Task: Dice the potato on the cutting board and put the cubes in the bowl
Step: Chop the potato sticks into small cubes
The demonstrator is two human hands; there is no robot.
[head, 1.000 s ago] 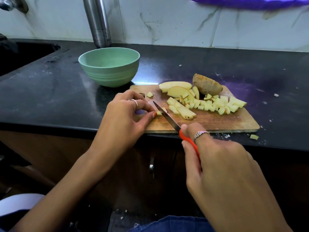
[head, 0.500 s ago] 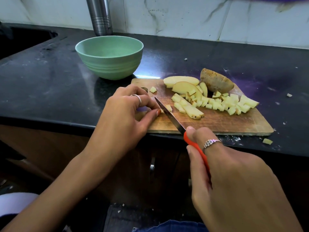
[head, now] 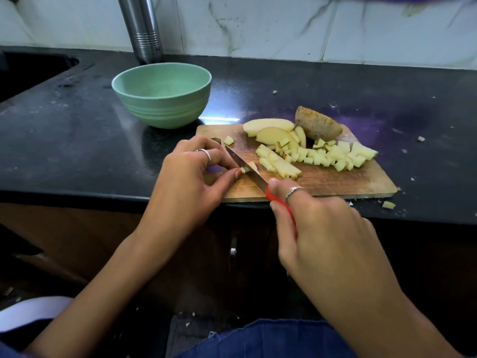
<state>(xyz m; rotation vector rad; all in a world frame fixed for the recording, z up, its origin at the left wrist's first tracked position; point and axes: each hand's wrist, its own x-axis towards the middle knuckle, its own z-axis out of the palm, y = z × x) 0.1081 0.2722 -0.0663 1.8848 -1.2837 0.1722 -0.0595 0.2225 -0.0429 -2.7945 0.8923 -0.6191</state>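
On the board (head: 335,182): we see pale potato cubes (head: 333,155), one skin-on half (head: 318,126).
Left hand (head: 191,182): fingers pinch a small potato piece (head: 245,169).
Right hand (head: 327,236): fingers wrapped round our knife (head: 247,167).

A black stone bench (head: 77,130) runs across the kitchen, speckled with pale crumbs and carrying a purple sheen at the right. Behind it stands a wall of white marble-veined tiles (head: 258,24), with a steel pipe (head: 144,27) rising at the back. A dark sink (head: 28,71) is sunk at far left — brown cabinet fronts (head: 64,228) sit below.
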